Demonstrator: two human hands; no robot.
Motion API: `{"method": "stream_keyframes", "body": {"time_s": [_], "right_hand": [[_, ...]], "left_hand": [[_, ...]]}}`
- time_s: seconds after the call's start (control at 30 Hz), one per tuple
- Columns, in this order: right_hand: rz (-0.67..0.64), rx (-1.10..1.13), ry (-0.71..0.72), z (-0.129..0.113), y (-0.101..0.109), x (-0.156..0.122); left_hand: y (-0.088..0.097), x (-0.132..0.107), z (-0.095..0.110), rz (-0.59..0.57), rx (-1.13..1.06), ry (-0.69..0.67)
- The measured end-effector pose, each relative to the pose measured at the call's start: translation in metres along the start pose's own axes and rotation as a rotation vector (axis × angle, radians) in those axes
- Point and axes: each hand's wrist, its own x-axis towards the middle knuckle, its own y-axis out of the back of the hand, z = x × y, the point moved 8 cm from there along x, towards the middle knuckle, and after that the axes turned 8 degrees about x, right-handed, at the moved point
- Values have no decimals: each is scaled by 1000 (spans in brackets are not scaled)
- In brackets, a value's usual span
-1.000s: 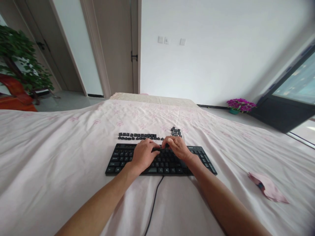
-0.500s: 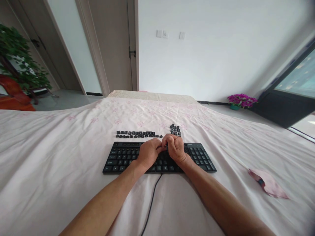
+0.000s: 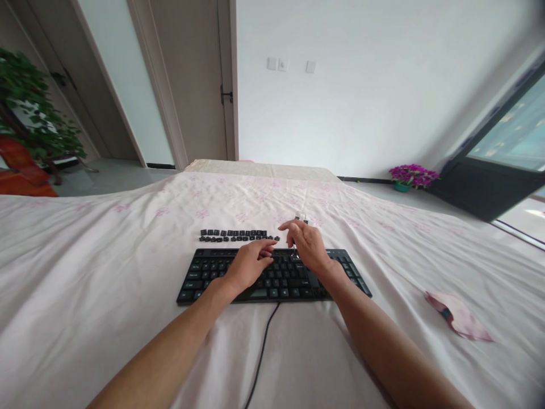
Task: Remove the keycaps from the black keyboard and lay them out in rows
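A black keyboard (image 3: 204, 278) lies on a pale pink bedsheet (image 3: 106, 267) in front of me. My left hand (image 3: 247, 264) rests on its middle keys with the fingers stretched out flat. My right hand (image 3: 310, 247) is lifted over the keyboard's upper edge, fingers pinched on a small thin thing I cannot make out. A row of loose black keycaps (image 3: 232, 233) lies just behind the keyboard on the left. A second small pile of keycaps (image 3: 300, 217) is mostly hidden behind my right hand. The keyboard's cable (image 3: 261, 352) runs toward me.
A crumpled pink cloth (image 3: 457, 321) lies on the sheet at the right. Beyond the bed are a white wall, a door (image 3: 196, 85), a green plant (image 3: 29, 113) at the left and purple flowers (image 3: 411, 176) by a dark window frame.
My hands were pressed together over the keyboard's upper middle. They have now parted: the right hand rose toward the far keycap pile, and the left hand's fingers flattened on the keys.
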Motion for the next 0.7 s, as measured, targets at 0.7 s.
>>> {"method": "stream_keyframes", "body": {"time_s": [0.7], "right_hand": [[-369,-487,-226,20,-26,-4]], "left_hand": [[21,-6,-15,125,516,-41]]}}
